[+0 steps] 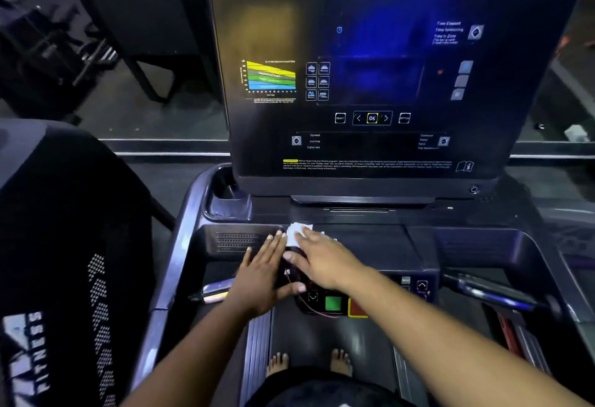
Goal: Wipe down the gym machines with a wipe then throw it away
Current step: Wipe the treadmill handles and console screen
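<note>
I stand on a treadmill facing its dark console (380, 84). A white wipe (297, 233) lies on the console's lower shelf (370, 239), just under the screen. My right hand (317, 260) lies flat over the wipe with straight fingers, pressing it onto the shelf; only the wipe's far end shows past my fingertips. My left hand (262, 273) rests flat beside it on the left, fingers straight, its fingertips close to the wipe's edge. Part of the wipe is hidden under my right hand.
A green button (333, 303) and a red button (355, 307) sit below my hands, with a thin red cord. A cup holder (227, 192) is at the upper left. Handlebars (495, 290) stick out on the right. A neighbouring machine's dark cover (64, 245) stands left. My bare feet (309, 363) are on the belt.
</note>
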### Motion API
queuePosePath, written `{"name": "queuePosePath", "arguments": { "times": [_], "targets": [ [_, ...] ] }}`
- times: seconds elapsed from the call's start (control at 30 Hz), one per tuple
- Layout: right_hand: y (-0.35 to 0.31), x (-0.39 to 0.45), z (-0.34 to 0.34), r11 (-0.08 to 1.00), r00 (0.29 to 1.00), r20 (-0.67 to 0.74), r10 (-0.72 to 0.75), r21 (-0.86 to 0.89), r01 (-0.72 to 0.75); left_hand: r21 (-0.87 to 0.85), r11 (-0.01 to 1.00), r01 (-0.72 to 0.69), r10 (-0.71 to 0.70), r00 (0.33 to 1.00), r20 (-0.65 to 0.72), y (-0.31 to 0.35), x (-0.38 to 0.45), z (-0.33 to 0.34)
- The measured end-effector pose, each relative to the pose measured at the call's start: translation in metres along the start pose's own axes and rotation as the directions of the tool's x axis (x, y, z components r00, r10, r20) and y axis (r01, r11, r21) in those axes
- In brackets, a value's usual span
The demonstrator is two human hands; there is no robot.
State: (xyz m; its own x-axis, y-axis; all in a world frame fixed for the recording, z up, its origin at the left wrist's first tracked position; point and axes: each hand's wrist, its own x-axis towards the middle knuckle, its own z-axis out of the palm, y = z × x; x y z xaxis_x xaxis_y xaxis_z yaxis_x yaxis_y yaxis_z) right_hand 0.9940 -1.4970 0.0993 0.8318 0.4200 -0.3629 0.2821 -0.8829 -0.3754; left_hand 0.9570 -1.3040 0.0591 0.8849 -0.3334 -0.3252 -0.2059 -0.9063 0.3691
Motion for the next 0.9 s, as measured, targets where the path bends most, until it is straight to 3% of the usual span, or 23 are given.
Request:
{"name": "queuePosePath", "arguments": {
  "times": [0.17, 0.33, 0.4, 0.53, 0.6, 0.7, 0.8, 0.9],
  "targets": [
    [-0.018, 0.012, -0.003, 0.993, 0.994, -0.006, 0.105, -0.053, -0.105, 0.024, 0.999, -0.039, 0.039, 0.999, -0.018, -0.004, 0.005, 0.002],
    [-0.020, -0.054, 0.008, 0.994, 0.999, 0.014, 0.040, -0.107, -0.039, 0.087, 0.993, -0.079, 0.088, 0.991, -0.101, -0.011, 0.007, 0.014],
    [0.004, -0.069, 0.003, 0.974, 0.986, 0.016, 0.165, -0.163, -0.160, 0.087, 0.992, -0.086, 0.095, 0.990, -0.100, -0.009, 0.008, 0.014],
    [0.027, -0.056, -0.012, 0.879, 0.884, 0.025, 0.467, -0.125, -0.460, 0.084, 0.989, -0.123, 0.130, 0.988, -0.083, -0.009, 0.009, 0.012],
    [0.004, -0.043, -0.007, 0.900, 0.901, 0.040, 0.432, -0.078, -0.428, 0.090, 0.986, -0.138, 0.145, 0.986, -0.086, -0.011, 0.010, 0.012],
    [-0.035, -0.036, 0.012, 0.963, 0.964, 0.041, 0.263, -0.069, -0.260, 0.110, 0.982, -0.152, 0.160, 0.985, -0.066, -0.014, 0.012, 0.011],
    [-0.034, -0.064, 0.021, 0.983, 0.985, -0.023, 0.172, -0.067, -0.173, 0.105, 0.982, -0.156, 0.163, 0.985, -0.063, -0.013, 0.012, 0.010],
    [0.008, -0.100, 0.023, 0.928, 0.955, -0.140, 0.263, -0.236, -0.290, 0.106, 0.982, -0.157, 0.164, 0.984, -0.067, -0.011, 0.011, 0.009]
  ]
}}
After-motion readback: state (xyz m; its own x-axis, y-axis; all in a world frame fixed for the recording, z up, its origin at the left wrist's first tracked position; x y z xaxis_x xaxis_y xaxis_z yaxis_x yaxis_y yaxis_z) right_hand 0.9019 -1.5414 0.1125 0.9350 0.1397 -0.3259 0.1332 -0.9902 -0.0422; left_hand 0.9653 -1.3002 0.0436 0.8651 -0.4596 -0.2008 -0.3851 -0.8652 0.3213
